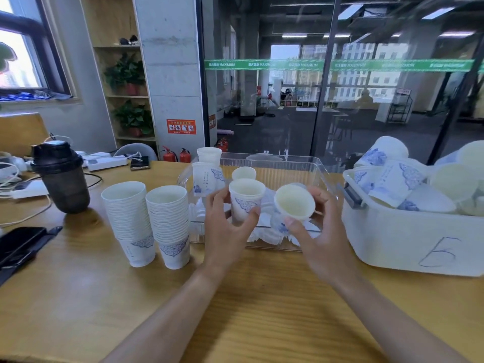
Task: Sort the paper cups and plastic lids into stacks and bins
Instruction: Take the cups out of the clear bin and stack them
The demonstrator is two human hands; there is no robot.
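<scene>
Already two tall stacks of white paper cups with blue print (146, 221) stand on the wooden table (262, 297). The left hand (225, 224) grips an upright cup (246, 199) over the clear plastic bin (301, 163) of lids; the right hand (317, 226) holds a tilted cup (293, 203). Much remains: the white tub (408, 242) is heaped with loose cups.

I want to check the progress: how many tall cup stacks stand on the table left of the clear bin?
2: the left stack and the right stack stand side by side.
</scene>
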